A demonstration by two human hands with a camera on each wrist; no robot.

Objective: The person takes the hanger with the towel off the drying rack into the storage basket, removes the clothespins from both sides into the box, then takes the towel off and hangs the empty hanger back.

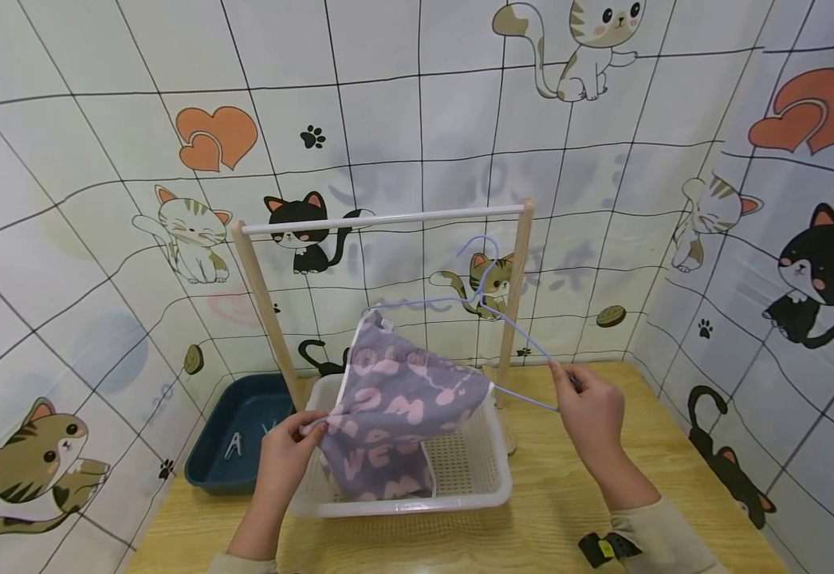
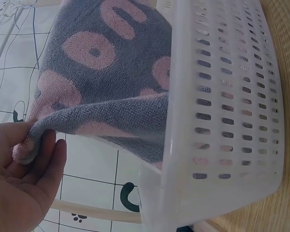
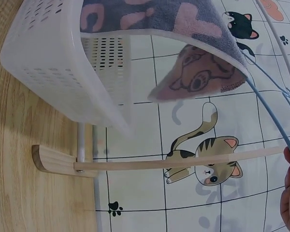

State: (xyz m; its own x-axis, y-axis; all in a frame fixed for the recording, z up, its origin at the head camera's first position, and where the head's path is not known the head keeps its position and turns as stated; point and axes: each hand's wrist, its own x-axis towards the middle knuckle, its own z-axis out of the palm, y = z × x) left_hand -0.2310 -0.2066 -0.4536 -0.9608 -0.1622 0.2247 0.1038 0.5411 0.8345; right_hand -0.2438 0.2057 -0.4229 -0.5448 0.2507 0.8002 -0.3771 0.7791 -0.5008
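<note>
A grey-purple towel with pink letters (image 1: 395, 399) drapes over the lower bar of a blue wire hanger (image 1: 525, 339), its lower part hanging into a white plastic basket (image 1: 463, 504). My left hand (image 1: 291, 446) pinches the towel's left edge between thumb and fingers; the left wrist view shows the bunched towel corner (image 2: 31, 142) in that grip. With my right hand (image 1: 589, 410) I hold the hanger by its right end, hook up. In the right wrist view, the hanger wire (image 3: 270, 113) runs from the fingers to the towel's edge.
A wooden rack with a white top rod (image 1: 388, 217) stands behind the basket. To the basket's left sits a dark blue tray (image 1: 205, 470) with clothespins (image 1: 234, 446) inside. All rest on a wood-grain table (image 1: 568, 494), with cat-patterned walls behind and at both sides.
</note>
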